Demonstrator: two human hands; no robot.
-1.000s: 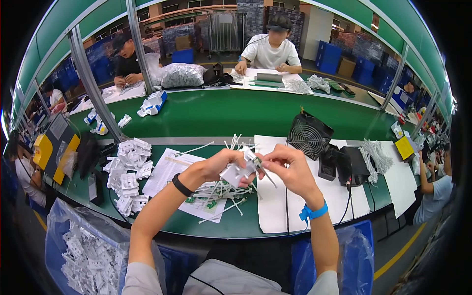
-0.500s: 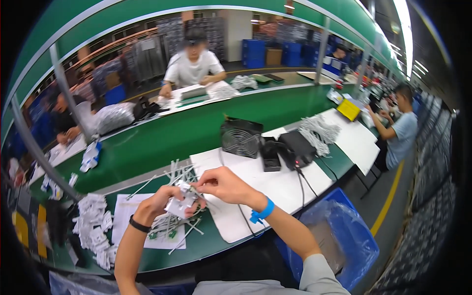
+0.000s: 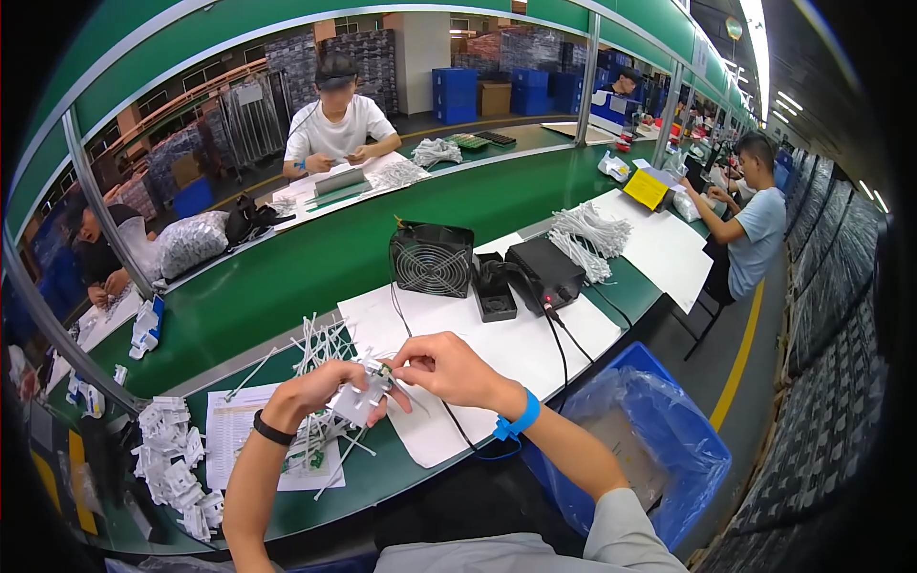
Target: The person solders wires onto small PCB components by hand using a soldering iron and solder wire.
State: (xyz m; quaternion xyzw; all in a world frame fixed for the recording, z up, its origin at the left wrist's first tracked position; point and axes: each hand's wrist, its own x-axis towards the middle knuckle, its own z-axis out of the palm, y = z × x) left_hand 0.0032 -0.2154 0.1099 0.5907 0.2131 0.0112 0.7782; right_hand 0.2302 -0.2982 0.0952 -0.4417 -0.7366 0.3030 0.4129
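Above a green factory surface [image 3: 382, 482], my left hand [image 3: 323, 384] grips a white plastic housing [image 3: 351, 405] near loose white cables [image 3: 325, 346]; my right hand [image 3: 449, 369] pinches at its edge, on what I cannot tell. Uneven pressure there, I judge, could twist the housing free.

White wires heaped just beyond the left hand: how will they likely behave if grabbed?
The wires are probably light, as each looks thin. Likely somewhat springy rather than limp, since many stick out fairly straight. Pulling one may well drag others along, because they cross and overlap.
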